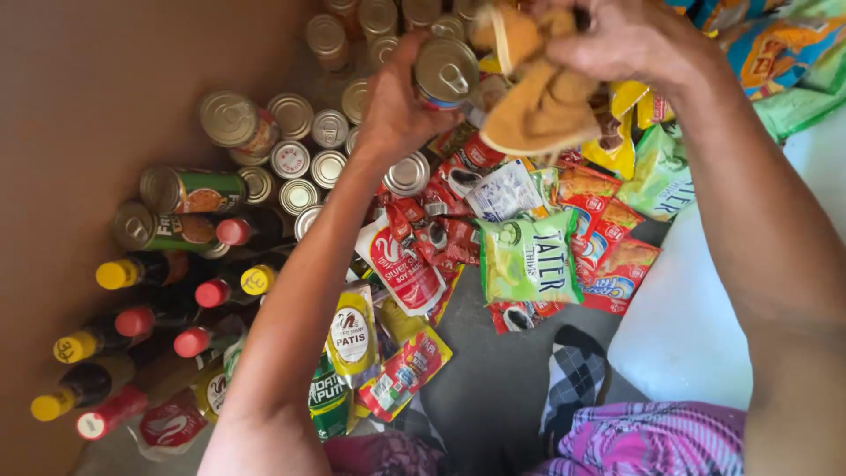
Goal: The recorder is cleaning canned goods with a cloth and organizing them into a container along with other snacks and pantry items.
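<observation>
Red sauce sachets (445, 231) surround a green snack bag (527, 261); yellow-labelled pouch (351, 335) lies nearer.

A single head-worn camera looks almost straight down from the person's own viewpoint, close over both forearms, onto the grey floor (493, 388). The top of the frame faces away from the person; a brown wall (88, 106) fills the left side.
</observation>
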